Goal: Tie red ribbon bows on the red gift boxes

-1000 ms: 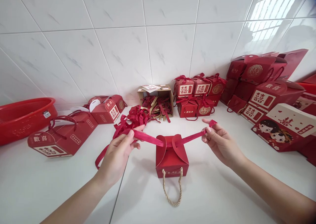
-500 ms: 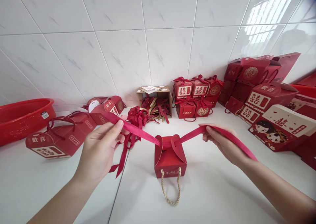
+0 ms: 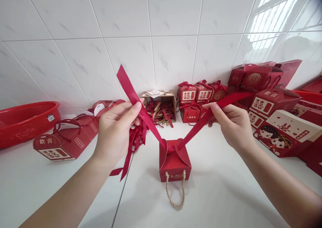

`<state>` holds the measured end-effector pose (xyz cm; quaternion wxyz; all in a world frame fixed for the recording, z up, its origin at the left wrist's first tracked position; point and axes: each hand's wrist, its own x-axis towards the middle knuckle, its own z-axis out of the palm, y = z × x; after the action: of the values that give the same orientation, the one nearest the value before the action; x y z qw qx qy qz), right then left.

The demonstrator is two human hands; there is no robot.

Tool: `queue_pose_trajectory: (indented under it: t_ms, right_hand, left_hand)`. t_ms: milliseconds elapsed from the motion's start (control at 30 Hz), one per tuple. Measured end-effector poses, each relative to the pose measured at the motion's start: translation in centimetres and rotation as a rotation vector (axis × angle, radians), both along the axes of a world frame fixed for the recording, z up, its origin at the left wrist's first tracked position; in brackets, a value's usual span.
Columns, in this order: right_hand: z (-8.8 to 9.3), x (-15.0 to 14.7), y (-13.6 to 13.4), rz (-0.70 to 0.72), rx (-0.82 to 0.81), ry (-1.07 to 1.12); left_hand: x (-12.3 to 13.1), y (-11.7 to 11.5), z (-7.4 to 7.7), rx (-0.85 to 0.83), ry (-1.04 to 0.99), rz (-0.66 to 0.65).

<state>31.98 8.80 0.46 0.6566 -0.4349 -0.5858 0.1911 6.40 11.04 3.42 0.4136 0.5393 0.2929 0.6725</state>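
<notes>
A small red gift box stands upright on the white table, its top flaps folded together and a twisted beige rope handle hanging down its front. A dark red ribbon runs through the flaps at the top, with one end rising to each side. My left hand pinches the left end between thumb and fingers, and the tip sticks up above it. Opposite, my right hand pinches the other end, whose tail points off to the right. Neither hand touches the box.
Behind my left hand lie loose red ribbons and an open carton of ribbon pieces. Several ribbon-tied boxes stand by the tiled wall. Larger red boxes are stacked at right. At left are a red basin and handled boxes.
Both hands have moved up and inward, so the ribbon ends now rise steeply in a V. The right tail has swung off my forearm. The view has shifted slightly.
</notes>
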Motion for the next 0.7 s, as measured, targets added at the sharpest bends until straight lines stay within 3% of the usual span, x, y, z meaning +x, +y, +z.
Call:
queue_pose_trajectory:
  t_ms: [267, 600, 700]
  right_hand:
    - [2.6, -2.5, 1.8, 0.256, -0.009, 0.029]
    - [4.0, -3.5, 2.3, 0.479, -0.089, 0.120]
    - [4.1, -3.5, 2.2, 0.483, -0.095, 0.130]
  left_hand:
    - [2.1, 1.0, 0.7, 0.018, 0.027, -0.176]
    - [3.7, 1.1, 1.3, -0.002, 0.000, -0.298]
    - [3.7, 1.1, 1.5, 0.006, 0.008, -0.321]
